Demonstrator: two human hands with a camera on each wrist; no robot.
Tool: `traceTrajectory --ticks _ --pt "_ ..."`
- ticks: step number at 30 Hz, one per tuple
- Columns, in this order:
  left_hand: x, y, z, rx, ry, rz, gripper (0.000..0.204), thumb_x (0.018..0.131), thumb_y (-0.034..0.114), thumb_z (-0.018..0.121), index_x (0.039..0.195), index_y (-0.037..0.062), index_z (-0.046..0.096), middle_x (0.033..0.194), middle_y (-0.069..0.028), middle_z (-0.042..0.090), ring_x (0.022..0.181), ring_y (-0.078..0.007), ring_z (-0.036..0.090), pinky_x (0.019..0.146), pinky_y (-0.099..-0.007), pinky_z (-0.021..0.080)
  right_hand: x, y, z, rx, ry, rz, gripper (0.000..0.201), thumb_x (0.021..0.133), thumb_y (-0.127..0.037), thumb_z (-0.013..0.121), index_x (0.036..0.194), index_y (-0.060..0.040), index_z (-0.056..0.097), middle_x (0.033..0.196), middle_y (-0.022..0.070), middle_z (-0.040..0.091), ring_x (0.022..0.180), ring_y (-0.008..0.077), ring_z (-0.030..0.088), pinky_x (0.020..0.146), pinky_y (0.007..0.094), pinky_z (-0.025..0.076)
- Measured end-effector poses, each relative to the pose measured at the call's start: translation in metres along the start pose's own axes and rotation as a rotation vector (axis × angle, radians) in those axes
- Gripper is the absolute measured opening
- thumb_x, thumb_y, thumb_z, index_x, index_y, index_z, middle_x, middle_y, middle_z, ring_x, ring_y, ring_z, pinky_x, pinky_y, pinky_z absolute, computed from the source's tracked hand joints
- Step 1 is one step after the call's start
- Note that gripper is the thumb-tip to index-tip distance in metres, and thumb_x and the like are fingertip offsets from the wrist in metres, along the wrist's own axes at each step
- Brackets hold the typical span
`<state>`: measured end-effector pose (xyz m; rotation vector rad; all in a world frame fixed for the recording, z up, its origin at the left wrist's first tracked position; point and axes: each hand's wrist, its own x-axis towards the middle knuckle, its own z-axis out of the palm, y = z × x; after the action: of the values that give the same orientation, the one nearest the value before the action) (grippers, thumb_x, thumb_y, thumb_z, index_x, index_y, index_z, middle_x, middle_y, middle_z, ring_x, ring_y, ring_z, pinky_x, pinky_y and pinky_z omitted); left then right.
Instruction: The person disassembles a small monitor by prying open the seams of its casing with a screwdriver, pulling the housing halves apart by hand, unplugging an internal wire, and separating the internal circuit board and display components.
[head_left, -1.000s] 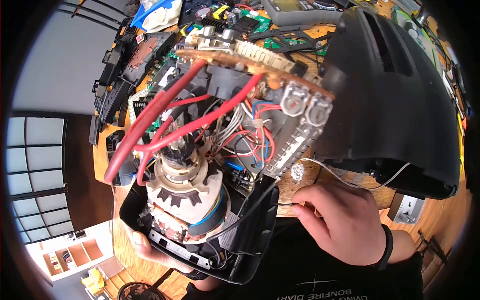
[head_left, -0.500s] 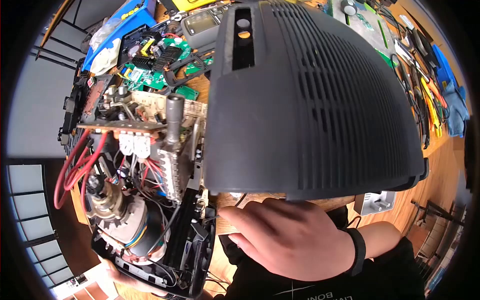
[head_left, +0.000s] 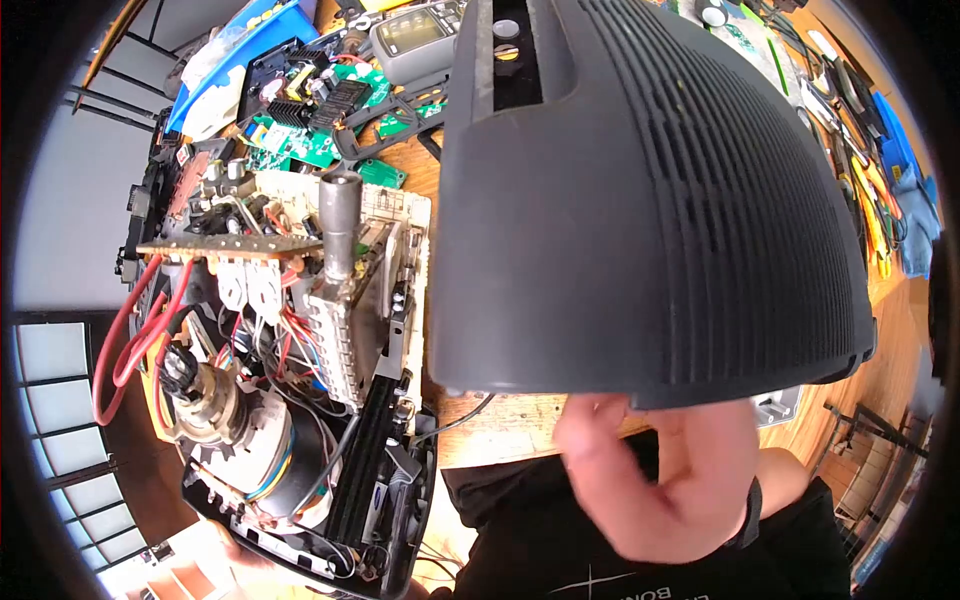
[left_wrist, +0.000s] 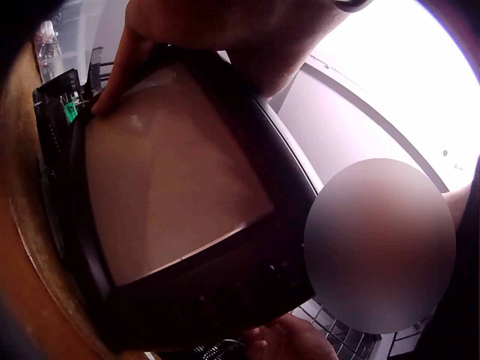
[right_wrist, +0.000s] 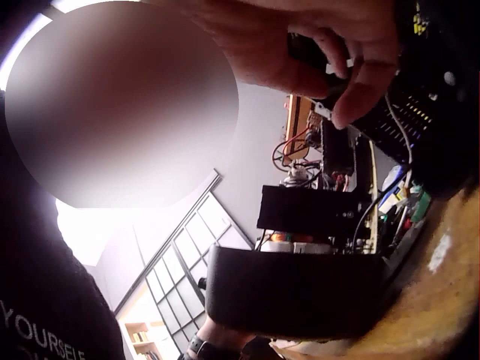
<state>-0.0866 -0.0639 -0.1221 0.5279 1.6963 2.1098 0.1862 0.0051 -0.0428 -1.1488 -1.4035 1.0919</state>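
In the head view a black front housing (head_left: 405,540) with a picture tube (head_left: 285,450) and circuit boards stands tilted at left. My left hand (head_left: 230,555) grips its lower left edge; in the left wrist view that hand (left_wrist: 150,37) curls over the frame, a fingertip on the screen (left_wrist: 172,172). A large black vented cover (head_left: 560,240) stands to the right. Blurred, my right hand (head_left: 670,480) has bent fingers just under the cover's lower edge, fingertips hidden there. In the right wrist view that hand (right_wrist: 330,52) shows thumb and forefinger apart beside the slotted cover.
Green circuit boards (head_left: 300,145), a grey meter (head_left: 415,45) and a blue tray (head_left: 235,60) lie behind the tube unit. Tools (head_left: 865,190) are at the far right. A thin dark wire (head_left: 455,420) runs from the unit toward the cover.
My right hand has let go of the dark wire and moved right, under the cover's edge. The view has swung right, bringing the cover to the middle. My left hand keeps its grip.
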Motion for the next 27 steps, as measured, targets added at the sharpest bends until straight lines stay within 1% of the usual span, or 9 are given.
traceTrajectory --ticks 1,2,3,5,10,13,18,25,27 --pt "0.001 0.000 -0.001 0.001 0.001 0.000 0.048 0.091 0.047 0.059 0.109 0.0035 0.055 0.092 -0.0052 0.058 0.080 -0.0139 0.057 0.075 -0.0305 0.049 -0.001 0.002 -0.001 0.055 0.080 0.059 0.017 0.077 -0.003 0.072 0.092 -0.0014 0.064 0.079 0.0058 0.059 0.068 0.0230 0.058 0.065 0.0360 0.045" --pt "0.001 0.000 -0.003 0.003 0.001 0.000 0.048 0.091 0.047 0.059 0.109 0.0035 0.055 0.092 -0.0051 0.058 0.079 -0.0138 0.057 0.074 -0.0305 0.049 0.002 0.002 -0.002 -0.070 0.056 0.124 0.016 0.076 -0.002 0.070 0.091 -0.0010 0.063 0.078 0.0065 0.058 0.065 0.0227 0.057 0.061 0.0362 0.045" --pt "0.002 0.000 -0.004 0.005 0.000 -0.001 0.048 0.091 0.047 0.059 0.109 0.0036 0.055 0.091 -0.0050 0.058 0.079 -0.0137 0.057 0.074 -0.0304 0.049 0.008 0.004 -0.003 -0.070 0.059 0.126 0.016 0.076 -0.002 0.070 0.091 -0.0010 0.063 0.078 0.0065 0.058 0.065 0.0227 0.057 0.061 0.0362 0.045" --pt "0.002 0.000 -0.007 0.011 -0.005 -0.008 0.047 0.091 0.047 0.060 0.109 0.0037 0.055 0.091 -0.0048 0.058 0.079 -0.0135 0.057 0.074 -0.0302 0.049 0.018 0.011 -0.006 -0.473 -0.059 -0.232 0.021 0.073 -0.002 0.069 0.093 0.0008 0.063 0.080 0.0081 0.059 0.071 0.0247 0.059 0.068 0.0385 0.046" --pt "0.007 -0.001 -0.009 0.018 -0.026 -0.008 0.047 0.091 0.047 0.060 0.108 0.0041 0.055 0.090 -0.0043 0.058 0.078 -0.0131 0.057 0.073 -0.0298 0.049 0.041 0.010 0.001 -0.499 -0.045 -0.205 0.023 0.073 -0.002 0.068 0.095 0.0010 0.063 0.081 0.0085 0.059 0.072 0.0251 0.059 0.069 0.0388 0.046" --pt "0.010 -0.003 -0.010 0.020 -0.042 -0.008 0.046 0.091 0.047 0.060 0.108 0.0043 0.055 0.089 -0.0040 0.058 0.077 -0.0128 0.057 0.073 -0.0296 0.049 -0.029 0.016 -0.051 -0.520 -0.036 -0.188 0.024 0.073 -0.003 0.068 0.095 0.0011 0.063 0.082 0.0088 0.060 0.073 0.0254 0.059 0.070 0.0390 0.046" --pt "0.018 0.003 -0.009 0.000 -0.046 0.017 0.046 0.091 0.047 0.060 0.107 0.0047 0.055 0.088 -0.0035 0.058 0.076 -0.0123 0.057 0.072 -0.0292 0.050 -0.035 0.018 -0.057 -0.547 -0.031 -0.196 0.025 0.073 -0.003 0.068 0.097 0.0014 0.063 0.083 0.0094 0.060 0.075 0.0259 0.059 0.072 0.0394 0.047" --pt "0.025 0.015 -0.001 -0.107 0.005 0.069 0.045 0.091 0.047 0.060 0.107 0.0052 0.055 0.087 -0.0028 0.058 0.075 -0.0116 0.056 0.071 -0.0286 0.050 -0.082 0.033 -0.088 -0.619 -0.052 -0.296 0.027 0.073 -0.003 0.068 0.099 0.0017 0.062 0.085 0.0102 0.060 0.077 0.0266 0.059 0.074 0.0399 0.047" --pt "0.027 0.016 0.001 -0.132 0.017 0.076 0.044 0.091 0.047 0.061 0.106 0.0054 0.055 0.086 -0.0026 0.058 0.074 -0.0115 0.056 0.070 -0.0284 0.050 -0.061 0.031 -0.079 -0.642 -0.058 -0.314 0.028 0.073 -0.003 0.068 0.100 0.0018 0.062 0.086 0.0104 0.060 0.078 0.0268 0.060 0.074 0.0400 0.047"
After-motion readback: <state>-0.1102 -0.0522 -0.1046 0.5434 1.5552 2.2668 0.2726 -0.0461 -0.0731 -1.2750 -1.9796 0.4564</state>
